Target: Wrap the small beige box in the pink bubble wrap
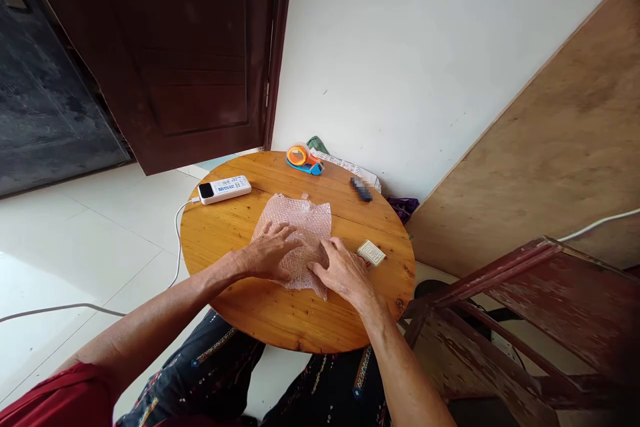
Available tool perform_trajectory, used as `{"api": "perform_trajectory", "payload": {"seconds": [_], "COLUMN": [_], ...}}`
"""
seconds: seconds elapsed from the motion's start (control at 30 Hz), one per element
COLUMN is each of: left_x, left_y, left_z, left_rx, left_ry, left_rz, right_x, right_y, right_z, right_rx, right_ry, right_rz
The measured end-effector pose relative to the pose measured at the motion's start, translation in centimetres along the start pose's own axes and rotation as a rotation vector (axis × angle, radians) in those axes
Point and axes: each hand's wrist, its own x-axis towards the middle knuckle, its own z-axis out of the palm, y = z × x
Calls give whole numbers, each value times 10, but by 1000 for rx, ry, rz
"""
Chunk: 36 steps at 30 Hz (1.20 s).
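Note:
A sheet of clear, pinkish bubble wrap point(307, 213) lies spread on the round wooden table point(290, 330) in front of me. My left hand point(270, 250) rests over its left part, fingers stretched out and spread. At the wrap's right edge is my right hand point(343, 270), its fingers slightly bent and the thumb apart from them, touching the sheet. I see nothing held in either hand. Just right of my right hand lies a small cream box point(371, 253) with printed text. A small red bit shows between that box and the hand.
An orange and blue tape dispenser point(304, 159) stands at the table's far edge. To the left is a white device point(225, 189) with a cable running off the table. A dark, partly blurred object point(361, 189) lies at the right. A worn wooden frame point(500, 307) stands beside the table.

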Motion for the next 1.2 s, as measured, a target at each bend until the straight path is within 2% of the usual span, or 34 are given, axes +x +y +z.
{"api": "perform_trajectory", "payload": {"seconds": [0.13, 0.2, 0.27, 0.37, 0.47, 0.53, 0.63, 0.7, 0.77, 0.8, 0.9, 0.93, 1.0, 1.1, 1.2], "left_x": [13, 14, 10, -2, -12, -16, -20, -22, -23, -23, -24, -24, -24, -24, -24], "left_y": [-17, -21, -16, 11, 41, 52, 52, 49, 46, 46, 49, 50, 52, 54, 57], "left_z": [-9, -10, -7, 3, 16, 25, 36, 42, 45, 46, 46, 45, 43, 42, 41], "left_rx": [22, 24, 29, 30, -17, -65, -88, -81, -73, -68, -49, -42, -27, -6, 21], "left_ry": [-169, -199, -169, -33, 57, 97, 131, 143, 162, 173, 206, 215, 229, 233, 227], "left_rz": [126, 148, 122, 62, 118, 147, 182, 187, 180, 179, 175, 173, 169, 164, 141], "right_x": [0, -3, -6, -10, -16, -23, -32, -33, -30, -28, -22, -21, -20, -13, 5], "right_y": [-1, -1, 0, -2, -3, 0, 16, 34, 55, 65, 83, 83, 72, 35, 0], "right_z": [-5, -3, 1, 6, 6, 4, -2, -5, -6, -6, -6, -7, -13, -23, -18], "right_rx": [-57, -57, -51, -53, -64, -32, 48, 44, 2, -2, 94, 153, 303, 545, 673], "right_ry": [-59, -40, -9, 48, 86, 108, 235, 396, 493, 490, 324, 290, 315, 404, 311], "right_rz": [19, 28, 32, 29, 28, 4, -25, 34, 133, 185, 323, 347, 322, 86, -88]}}
